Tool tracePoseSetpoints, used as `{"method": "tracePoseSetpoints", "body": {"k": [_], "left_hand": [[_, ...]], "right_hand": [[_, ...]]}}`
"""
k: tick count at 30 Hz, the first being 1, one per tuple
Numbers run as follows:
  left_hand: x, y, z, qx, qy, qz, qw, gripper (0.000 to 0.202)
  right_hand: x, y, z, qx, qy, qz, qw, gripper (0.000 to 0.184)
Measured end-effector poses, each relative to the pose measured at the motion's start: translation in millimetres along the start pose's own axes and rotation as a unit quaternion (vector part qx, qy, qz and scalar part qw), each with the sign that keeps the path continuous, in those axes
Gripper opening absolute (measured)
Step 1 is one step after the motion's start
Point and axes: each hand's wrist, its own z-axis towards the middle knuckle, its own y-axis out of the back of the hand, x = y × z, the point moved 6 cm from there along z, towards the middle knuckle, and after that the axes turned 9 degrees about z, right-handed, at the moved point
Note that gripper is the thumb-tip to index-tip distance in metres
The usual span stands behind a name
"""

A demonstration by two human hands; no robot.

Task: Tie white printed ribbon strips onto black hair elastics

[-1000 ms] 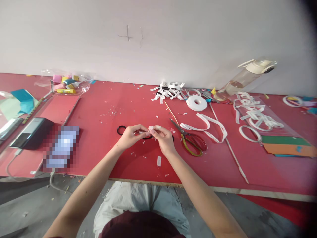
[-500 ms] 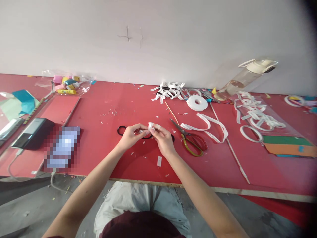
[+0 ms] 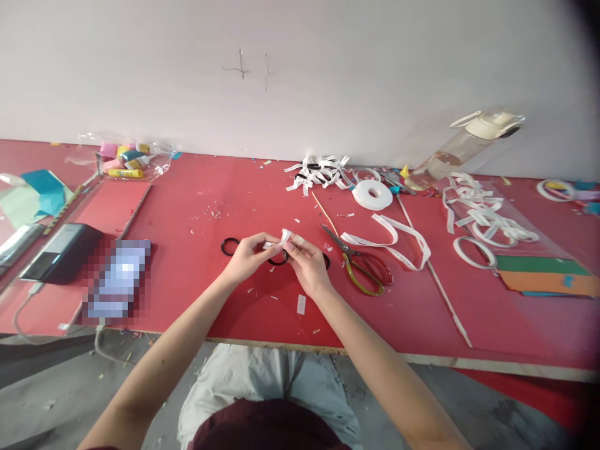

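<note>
Between my fingertips is a short piece of white printed ribbon (image 3: 285, 236), pinched at a black hair tie (image 3: 277, 261) that shows just below. My left hand (image 3: 252, 255) and my right hand (image 3: 307, 262) are both closed on the ribbon, thumbs close together. Fingers hide part of the ribbon, so I cannot tell whether it is knotted. Another black hair tie (image 3: 229, 247) lies left of my left hand. A third dark ring (image 3: 327, 261) peeks out beside my right hand. Scissors (image 3: 363, 265) with yellow and red handles lie to the right, blades pointing away.
A long ribbon strip (image 3: 407, 257), a ribbon roll (image 3: 372, 195) and a pile of ribbon-tied hair ties (image 3: 319, 172) lie beyond the scissors. A tilted bottle (image 3: 462, 150) leans at the wall. Left are a phone (image 3: 122, 275) and a black box (image 3: 63, 253) with cables.
Both hands stay in nearly the same place. The white ribbon end between the fingertips stands slightly more spread out, and the fingers have shifted a little.
</note>
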Motion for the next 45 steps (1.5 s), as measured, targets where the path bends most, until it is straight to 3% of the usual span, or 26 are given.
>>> {"method": "tracePoseSetpoints", "body": {"k": [7, 12, 15, 22, 30, 45], "left_hand": [[-5.3, 6.2, -1.3, -0.018, 0.034, -0.008, 0.999, 0.035], [-3.1, 7.5, -0.8, -0.008, 0.052, -0.001, 0.999, 0.032], [-4.1, 8.3, -0.6, 0.000, 0.048, -0.017, 0.999, 0.028], [5.1, 9.3, -0.3, 0.021, 0.059, -0.073, 0.995, 0.026], [12.3, 1.7, -1.5, 0.083, 0.070, -0.090, 0.990, 0.025], [15.3, 2.5, -1.7, 0.111, 0.086, -0.056, 0.989, 0.022]], "right_hand": [[15.2, 2.0, -0.6, 0.019, 0.073, -0.104, 0.992, 0.030], [19.3, 5.4, 1.0, 0.036, 0.077, -0.126, 0.988, 0.027], [20.3, 4.4, 2.0, 0.065, 0.062, -0.130, 0.987, 0.027], [9.7, -4.3, 1.3, 0.149, -0.042, -0.052, 0.987, 0.031], [16.9, -8.2, -2.0, 0.168, 0.033, -0.080, 0.982, 0.019], [26.4, -15.1, -8.7, 0.218, -0.006, -0.154, 0.964, 0.026]]}}
